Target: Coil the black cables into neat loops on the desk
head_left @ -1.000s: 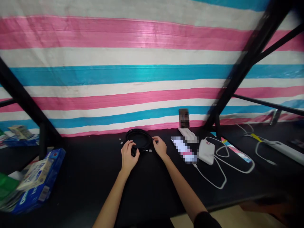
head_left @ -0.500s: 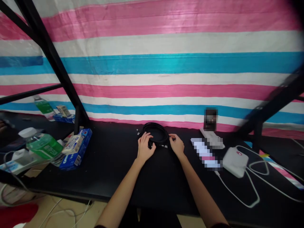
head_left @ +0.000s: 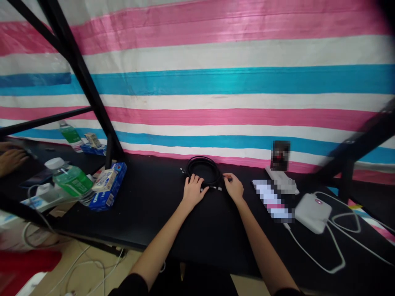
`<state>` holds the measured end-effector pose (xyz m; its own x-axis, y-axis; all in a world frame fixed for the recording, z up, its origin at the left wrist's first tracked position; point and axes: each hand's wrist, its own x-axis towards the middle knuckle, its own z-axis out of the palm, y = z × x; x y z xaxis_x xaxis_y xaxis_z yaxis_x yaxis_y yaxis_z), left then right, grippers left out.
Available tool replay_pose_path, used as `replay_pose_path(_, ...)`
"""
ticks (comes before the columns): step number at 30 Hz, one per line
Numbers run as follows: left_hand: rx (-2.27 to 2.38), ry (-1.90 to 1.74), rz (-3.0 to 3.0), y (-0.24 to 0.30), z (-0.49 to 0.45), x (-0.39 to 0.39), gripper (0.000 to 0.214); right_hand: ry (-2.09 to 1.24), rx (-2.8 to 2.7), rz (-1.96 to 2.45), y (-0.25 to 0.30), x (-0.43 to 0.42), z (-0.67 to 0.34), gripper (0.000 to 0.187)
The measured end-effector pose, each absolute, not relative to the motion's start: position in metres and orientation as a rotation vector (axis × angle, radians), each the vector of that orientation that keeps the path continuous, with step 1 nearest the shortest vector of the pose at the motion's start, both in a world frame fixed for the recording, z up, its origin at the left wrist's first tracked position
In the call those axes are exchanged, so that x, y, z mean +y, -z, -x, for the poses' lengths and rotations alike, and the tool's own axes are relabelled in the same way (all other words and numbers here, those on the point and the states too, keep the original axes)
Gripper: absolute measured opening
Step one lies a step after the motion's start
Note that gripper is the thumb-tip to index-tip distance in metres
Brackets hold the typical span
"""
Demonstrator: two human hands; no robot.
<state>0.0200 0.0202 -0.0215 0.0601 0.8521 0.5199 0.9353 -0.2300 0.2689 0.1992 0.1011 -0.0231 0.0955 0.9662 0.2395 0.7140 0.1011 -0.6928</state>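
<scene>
A coiled black cable (head_left: 203,158) lies on the black tabletop near the striped sheet, its light-coloured plug ends showing at the left and the near side. My left hand (head_left: 193,192) rests palm down on the near left part of the coil, fingers stretched forward and thumb apart. At the coil's right edge, my right hand (head_left: 234,188) has its fingers bent together against the cable. What lies between those fingertips is partly hidden.
To the left are a blue box (head_left: 116,187) with a small carton (head_left: 105,179) on it, and a tilted green bottle (head_left: 72,181). A phone (head_left: 273,200) and a white power bank (head_left: 313,213) with cords lie right. Another person's hand (head_left: 12,160) shows far left.
My left hand's fingers have come down and lie closer together on the coil. My right hand stays at the coil's right edge. The whole view has shifted slightly.
</scene>
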Motion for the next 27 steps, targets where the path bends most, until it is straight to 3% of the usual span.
replay_pose_path(19,-2.163,0.761,1.733,0.013,0.15,-0.062,0.029,-0.437,-1.779,1.788,0.019,0.098,-0.198,0.031)
replay_pose_path(27,-2.226,0.846,1.694,0.012,0.168,-0.088,0.022,-0.434,-1.791,1.826,0.02,0.101,-0.199,0.032)
